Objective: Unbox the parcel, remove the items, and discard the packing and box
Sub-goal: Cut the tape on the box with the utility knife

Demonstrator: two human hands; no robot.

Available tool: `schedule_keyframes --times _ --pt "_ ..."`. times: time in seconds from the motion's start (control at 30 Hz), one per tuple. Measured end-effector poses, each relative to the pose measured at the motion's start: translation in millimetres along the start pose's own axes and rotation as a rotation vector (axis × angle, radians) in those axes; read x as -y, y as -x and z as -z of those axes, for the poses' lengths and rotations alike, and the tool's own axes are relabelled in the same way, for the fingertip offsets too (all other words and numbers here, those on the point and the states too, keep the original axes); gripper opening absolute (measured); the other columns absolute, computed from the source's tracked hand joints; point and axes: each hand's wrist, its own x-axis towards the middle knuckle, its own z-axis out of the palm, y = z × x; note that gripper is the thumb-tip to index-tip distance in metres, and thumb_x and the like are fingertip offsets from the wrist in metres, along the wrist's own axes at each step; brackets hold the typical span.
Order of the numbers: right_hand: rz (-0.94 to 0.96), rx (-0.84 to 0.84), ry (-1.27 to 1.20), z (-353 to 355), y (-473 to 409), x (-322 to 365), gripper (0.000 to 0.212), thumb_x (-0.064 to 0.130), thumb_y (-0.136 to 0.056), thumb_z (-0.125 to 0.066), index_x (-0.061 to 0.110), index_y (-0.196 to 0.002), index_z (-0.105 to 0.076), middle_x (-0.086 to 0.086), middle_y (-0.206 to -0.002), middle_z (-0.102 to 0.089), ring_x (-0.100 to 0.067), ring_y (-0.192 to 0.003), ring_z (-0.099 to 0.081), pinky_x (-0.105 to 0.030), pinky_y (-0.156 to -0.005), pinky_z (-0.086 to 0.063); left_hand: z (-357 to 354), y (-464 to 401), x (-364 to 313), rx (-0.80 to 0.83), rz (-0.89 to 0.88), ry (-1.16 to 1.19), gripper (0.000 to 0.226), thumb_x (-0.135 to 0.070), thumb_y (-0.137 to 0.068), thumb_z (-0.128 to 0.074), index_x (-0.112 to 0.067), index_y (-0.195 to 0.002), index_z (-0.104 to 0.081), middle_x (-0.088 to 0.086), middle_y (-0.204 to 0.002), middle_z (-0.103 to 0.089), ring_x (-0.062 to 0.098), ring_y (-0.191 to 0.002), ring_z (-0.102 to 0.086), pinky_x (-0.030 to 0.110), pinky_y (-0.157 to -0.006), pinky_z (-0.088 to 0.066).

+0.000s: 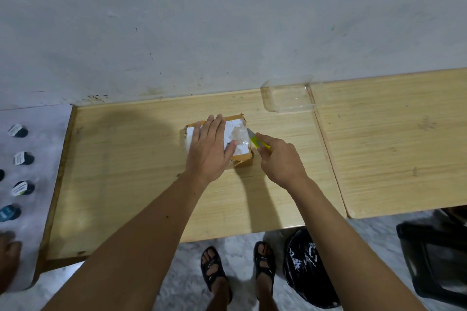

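A small brown cardboard parcel [240, 131] with a white label and clear tape lies in the middle of the wooden table [141, 164]. My left hand [209, 149] rests flat on top of it, fingers spread, covering most of the left half. My right hand [280, 161] grips a yellow-green utility knife [259, 142]. Its blade touches the parcel's right edge near the taped top.
A clear plastic tray [288, 96] stands at the back, right of the parcel. A second wooden table [394, 139] adjoins on the right. A black bin bag [305, 267] sits on the floor by my feet, a dark crate [439, 260] at right. Small dark jars [24, 159] lie on a white surface at left.
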Motion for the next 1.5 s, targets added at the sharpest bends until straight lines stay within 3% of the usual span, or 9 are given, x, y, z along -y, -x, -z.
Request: schedule_keyframes --times 0.3,0.5,0.73,0.83,0.97,1.07,1.2,1.37,1.5 --pt "0.019 -0.013 -0.027 1.0 23.0 -5.4 0.047 0.017 -0.103 -0.049 0.033 -0.147 -0.054 -0.01 -0.089 -0.075 -0.031 -0.077 -0.063 -0.033 -0.069 -0.048 -2.0 0.0 -2.8 0.001 -0.013 -0.018 0.068 -0.051 -0.107 -0.024 -0.009 -0.16 -0.032 0.006 -0.168 -0.032 0.023 -0.158 -0.024 0.048 -0.128 -0.016" --pt "0.013 0.004 -0.002 5.6 42.1 -8.1 0.048 0.017 -0.103 -0.05 0.037 -0.147 -0.053 -0.011 -0.096 -0.076 -0.033 -0.078 -0.065 -0.04 -0.071 -0.054 -5.2 -0.9 -4.8 0.018 0.027 -0.006 0.067 -0.051 -0.108 -0.027 -0.011 -0.161 -0.03 0.004 -0.169 -0.03 0.022 -0.158 -0.021 0.048 -0.128 -0.015" --pt "0.023 0.006 0.024 -1.0 53.3 -14.4 0.049 0.019 -0.103 -0.051 0.043 -0.146 -0.053 0.014 -0.064 -0.055 -0.017 -0.059 -0.047 -0.031 -0.062 -0.038 -6.9 0.2 -4.7 0.0 0.033 -0.008 0.066 -0.051 -0.108 -0.031 -0.011 -0.16 -0.032 0.004 -0.168 -0.032 0.022 -0.158 -0.023 0.048 -0.128 -0.018" --pt "-0.02 0.016 -0.005 2.4 55.3 -21.1 0.044 0.023 -0.103 -0.053 0.04 -0.144 -0.056 0.001 -0.087 -0.075 -0.01 -0.061 -0.054 -0.023 -0.057 -0.038 -6.2 0.1 -5.2 0.009 0.038 0.003 0.066 -0.051 -0.108 -0.031 -0.011 -0.161 -0.031 0.003 -0.168 -0.031 0.021 -0.158 -0.022 0.047 -0.128 -0.018" --pt "-0.032 -0.102 -0.076 2.0 62.3 -21.6 0.041 0.023 -0.104 -0.054 0.034 -0.144 -0.058 0.004 -0.11 -0.078 -0.013 -0.083 -0.068 -0.014 -0.065 -0.04 -0.8 -6.0 -7.3 0.026 0.07 0.065 0.068 -0.054 -0.107 -0.034 -0.012 -0.16 -0.032 0.002 -0.166 -0.034 0.022 -0.157 -0.025 0.043 -0.127 -0.02" --pt "-0.056 -0.16 -0.141 -3.5 71.5 -19.4 0.041 0.023 -0.104 -0.054 0.032 -0.144 -0.058 0.009 -0.095 -0.077 0.005 -0.07 -0.063 -0.001 -0.06 -0.04 10.8 -13.4 4.1 0.054 0.028 0.13 0.067 -0.058 -0.104 -0.039 -0.016 -0.156 -0.04 0.0 -0.162 -0.04 0.022 -0.152 -0.033 0.043 -0.125 -0.024" --pt "-0.05 -0.119 -0.171 -6.6 77.9 -14.3 0.04 0.023 -0.104 -0.054 0.033 -0.142 -0.06 0.019 -0.075 -0.067 0.01 -0.071 -0.061 -0.004 -0.055 -0.04 22.9 -11.0 43.1 0.203 -0.123 0.108 0.073 -0.061 -0.103 -0.037 -0.023 -0.164 -0.022 -0.007 -0.172 -0.019 0.019 -0.159 -0.016 0.054 -0.129 -0.004" --pt "-0.071 -0.12 -0.185 -10.7 77.4 -13.8 0.038 0.025 -0.104 -0.054 0.032 -0.14 -0.061 0.023 -0.069 -0.061 0.008 -0.065 -0.06 -0.006 -0.055 -0.041 30.4 -10.2 59.0 0.186 -0.026 0.245 0.082 -0.064 -0.093 -0.06 -0.024 -0.16 -0.034 -0.005 -0.164 -0.036 0.021 -0.149 -0.034 0.042 -0.119 -0.032" --pt "-0.141 -0.131 -0.223 -14.5 69.8 -16.0 0.037 0.034 -0.105 -0.049 0.039 -0.14 -0.058 0.015 -0.066 -0.062 -0.007 -0.051 -0.058 -0.022 -0.052 -0.048 34.3 -15.4 24.8 0.189 0.208 0.092 0.083 -0.078 -0.088 -0.053 -0.021 -0.147 -0.045 0.001 -0.144 -0.052 0.025 -0.13 -0.048 0.04 -0.098 -0.047"
